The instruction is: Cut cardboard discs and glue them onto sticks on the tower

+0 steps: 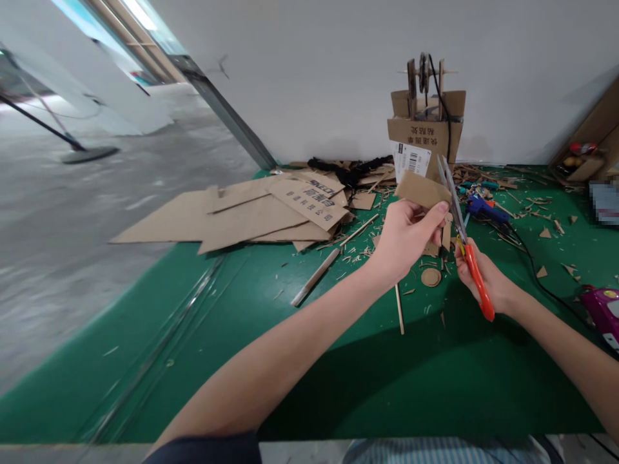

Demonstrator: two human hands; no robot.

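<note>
My left hand (406,235) pinches a small strip of brown cardboard (422,189) above the table. Red-handled scissors (476,274) are gripped in my right hand (476,270), their blades pointing up and slightly parted beside the strip's right end. Whether the blades touch the strip I cannot tell. Below the hands lie a small cardboard disc (431,278) and a thin wooden stick (399,309). Behind the strip stands a cardboard box (425,132) with a shipping label, upright wooden sticks and a black cable at its top.
Flat cardboard sheets (271,212) pile up at the back left of the green table (232,361). A blue glue gun (487,211) with its cord lies right of the scissors. Scraps litter the back. At the right edge sits a purple device (602,309); a wooden bar (316,277) lies left.
</note>
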